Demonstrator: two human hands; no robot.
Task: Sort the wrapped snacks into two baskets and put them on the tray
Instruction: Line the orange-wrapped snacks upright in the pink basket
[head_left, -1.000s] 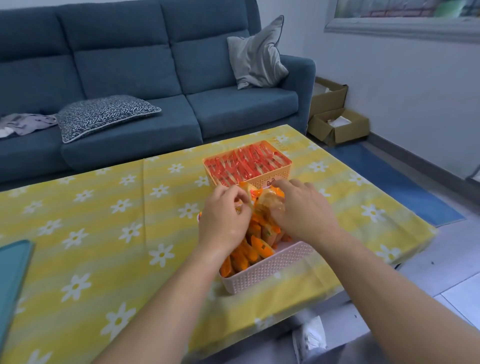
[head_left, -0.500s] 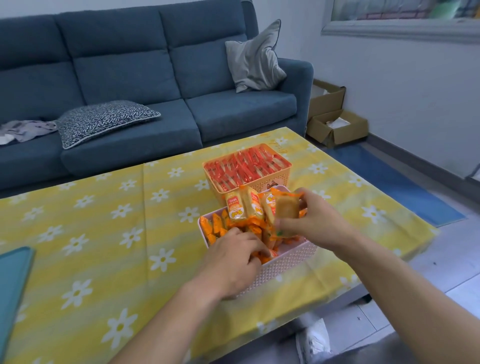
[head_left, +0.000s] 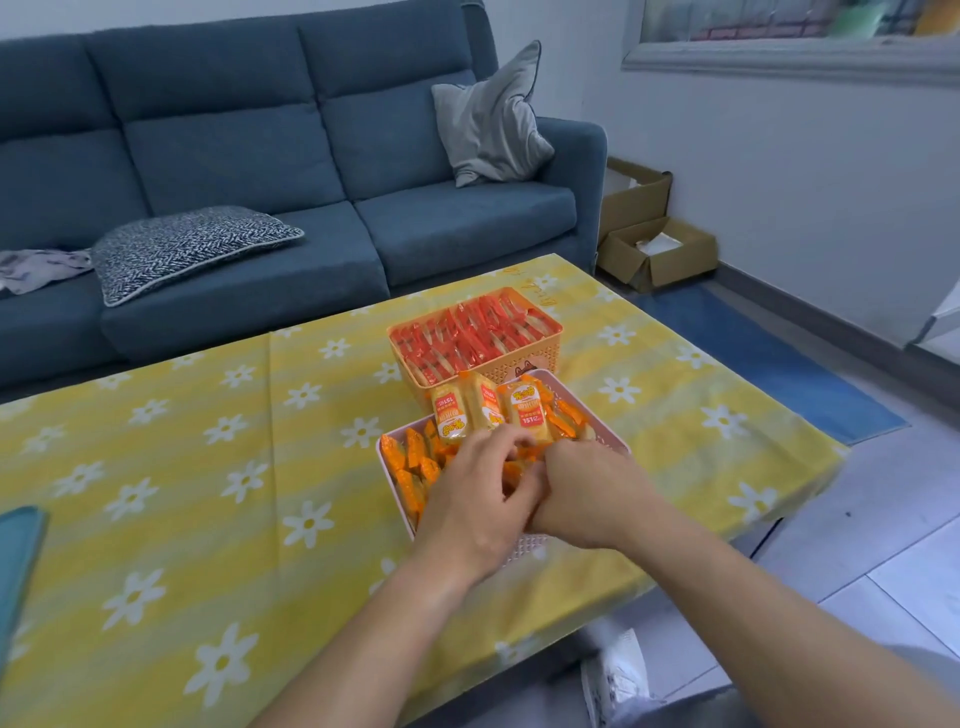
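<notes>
Left hand (head_left: 480, 499): I am curling its fingers down into the orange snacks (head_left: 415, 462).
Right hand (head_left: 587, 493): I am pressing it beside; its fingers are hiding, cannot tell.
Pink basket (head_left: 605, 423): sitting touching the orange basket (head_left: 540, 358).

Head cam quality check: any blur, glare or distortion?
Head view: soft, even light with no glare; the sofa bows from wide-angle distortion; both hands in the pink basket look slightly smeared; wrapper print stays partly legible.

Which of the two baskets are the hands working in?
The pink basket nearer the person, holding orange-wrapped snacks; both the left hand and right hand are in it. The orange basket behind holds red-wrapped ones.
</notes>
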